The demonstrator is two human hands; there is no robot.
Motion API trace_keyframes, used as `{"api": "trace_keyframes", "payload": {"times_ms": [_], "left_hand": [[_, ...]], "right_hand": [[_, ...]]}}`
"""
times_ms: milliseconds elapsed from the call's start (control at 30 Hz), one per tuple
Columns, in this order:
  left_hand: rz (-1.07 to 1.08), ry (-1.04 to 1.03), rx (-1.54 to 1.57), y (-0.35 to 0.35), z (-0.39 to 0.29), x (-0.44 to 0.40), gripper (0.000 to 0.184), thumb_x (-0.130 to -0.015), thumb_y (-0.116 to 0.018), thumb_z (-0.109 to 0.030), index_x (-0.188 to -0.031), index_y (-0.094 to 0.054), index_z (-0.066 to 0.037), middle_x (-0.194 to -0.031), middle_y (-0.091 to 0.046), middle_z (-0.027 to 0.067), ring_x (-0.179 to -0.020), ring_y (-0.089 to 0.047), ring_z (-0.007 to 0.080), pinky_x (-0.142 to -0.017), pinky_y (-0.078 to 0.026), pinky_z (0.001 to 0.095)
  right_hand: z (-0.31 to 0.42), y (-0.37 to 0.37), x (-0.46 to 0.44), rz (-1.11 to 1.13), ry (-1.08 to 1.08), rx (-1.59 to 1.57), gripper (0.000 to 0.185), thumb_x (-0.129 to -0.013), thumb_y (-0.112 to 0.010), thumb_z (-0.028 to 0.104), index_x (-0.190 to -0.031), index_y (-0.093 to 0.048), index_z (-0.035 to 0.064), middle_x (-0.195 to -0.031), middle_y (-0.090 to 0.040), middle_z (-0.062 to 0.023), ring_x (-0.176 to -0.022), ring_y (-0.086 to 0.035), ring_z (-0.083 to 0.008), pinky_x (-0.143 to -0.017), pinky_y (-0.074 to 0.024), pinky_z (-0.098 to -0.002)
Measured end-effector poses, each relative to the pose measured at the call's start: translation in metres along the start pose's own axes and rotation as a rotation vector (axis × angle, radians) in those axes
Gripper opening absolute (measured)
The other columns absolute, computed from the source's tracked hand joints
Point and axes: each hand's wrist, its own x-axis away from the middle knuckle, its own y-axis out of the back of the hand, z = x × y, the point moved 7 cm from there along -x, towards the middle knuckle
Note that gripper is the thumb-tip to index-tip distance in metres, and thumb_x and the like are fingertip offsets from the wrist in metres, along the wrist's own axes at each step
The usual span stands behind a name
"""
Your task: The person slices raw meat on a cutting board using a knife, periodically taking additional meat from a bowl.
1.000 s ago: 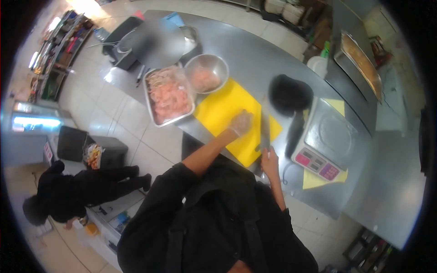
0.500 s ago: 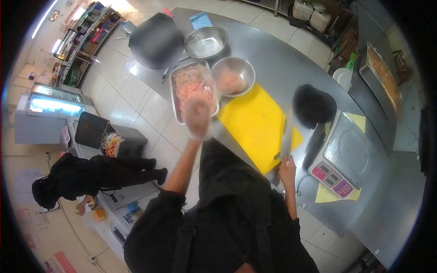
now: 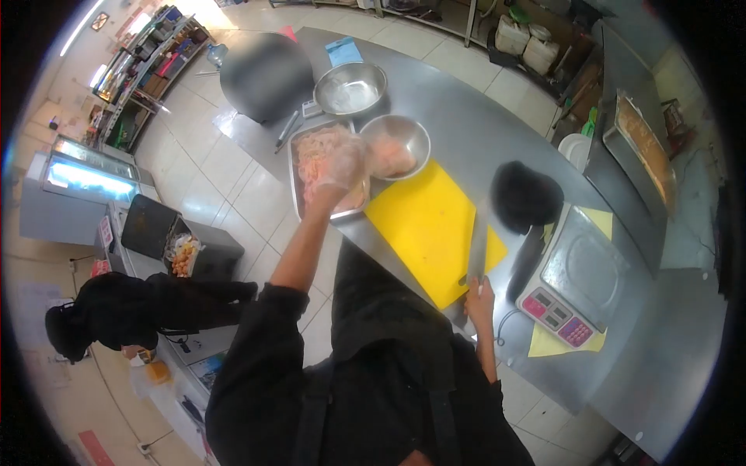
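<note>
My left hand (image 3: 343, 165), in a clear plastic glove, is over the right side of a metal tray (image 3: 294, 194), close to a steel bowl (image 3: 420, 138). Its fingers are blurred, and I cannot tell whether they hold anything. Strips of pale pink raw meat (image 3: 315, 147) fill much of the tray. More raw meat (image 3: 388, 157) lies in the bowl. My right hand (image 3: 480, 303) is closed around the handle of a large knife (image 3: 478, 242). The knife's blade points away from me, over the right side of a yellow cutting board (image 3: 423, 233).
A second steel bowl (image 3: 351, 89) and a large dark pot or lid (image 3: 268, 76) stand farther back. At right are a black rounded object (image 3: 527, 196) and a digital scale (image 3: 579, 272). Another person (image 3: 148, 311) in black works at a left-hand counter beside an open bin (image 3: 203, 247).
My left hand has moved farther over the tray, toward the bowl. The view has shifted slightly. My right hand keeps the knife at the board's right side.
</note>
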Motion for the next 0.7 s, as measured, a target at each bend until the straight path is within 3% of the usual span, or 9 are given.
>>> {"api": "trace_keyframes", "payload": {"times_ms": [67,100,167,300,700], "left_hand": [[0.338,0.269,0.279,-0.021,0.014,-0.01,0.021,-0.091,-0.057,-0.01,-0.107,-0.07,-0.005,-0.109,-0.07,0.0175,-0.099,-0.066,0.0304,-0.091,-0.052,0.0417],[0.33,0.26,0.278,-0.026,0.017,-0.017,0.021,-0.091,-0.057,-0.01,-0.107,-0.07,-0.005,-0.109,-0.07,0.0175,-0.099,-0.066,0.0304,-0.091,-0.052,0.0417],[0.584,0.153,0.157,-0.051,0.015,-0.024,0.023,-0.093,-0.059,-0.016,-0.11,-0.072,-0.005,-0.112,-0.071,0.0181,-0.103,-0.067,0.0295,-0.092,-0.052,0.0395],[0.535,0.058,0.478,-0.102,0.012,-0.014,0.028,-0.096,-0.06,-0.021,-0.115,-0.072,-0.005,-0.118,-0.071,0.0172,-0.109,-0.068,0.0297,-0.094,-0.053,0.039],[0.74,-0.19,0.233,-0.16,-0.012,-0.04,0.026,-0.092,-0.062,-0.022,-0.108,-0.073,-0.005,-0.115,-0.072,0.0177,-0.107,-0.069,0.031,-0.093,-0.054,0.0426]], "right_hand": [[0.004,-0.002,0.004,0.016,0.05,0.01,0.027,-0.106,-0.05,0.026,-0.114,-0.057,0.0006,-0.061,-0.056,-0.0089,-0.043,-0.055,-0.0179,-0.041,-0.0437,-0.033],[0.001,-0.002,0.003,0.012,0.008,0.009,0.028,-0.106,-0.05,0.026,-0.114,-0.057,-0.0003,-0.06,-0.057,-0.0093,-0.043,-0.055,-0.0179,-0.041,-0.0438,-0.0329],[-0.001,-0.002,0.004,0.009,0.01,-0.022,0.028,-0.106,-0.049,0.024,-0.116,-0.056,-0.0002,-0.06,-0.055,-0.0073,-0.042,-0.053,-0.0164,-0.04,-0.042,-0.0317],[0.003,-0.005,0.005,0.014,0.005,-0.04,0.029,-0.106,-0.05,0.024,-0.119,-0.056,-0.0005,-0.06,-0.054,-0.0063,-0.041,-0.051,-0.0154,-0.04,-0.0405,-0.0313],[0.019,0.0,0.001,-0.027,0.009,-0.059,0.029,-0.105,-0.05,0.025,-0.116,-0.058,-0.0009,-0.063,-0.058,-0.0093,-0.042,-0.053,-0.017,-0.042,-0.0423,-0.032]]}}
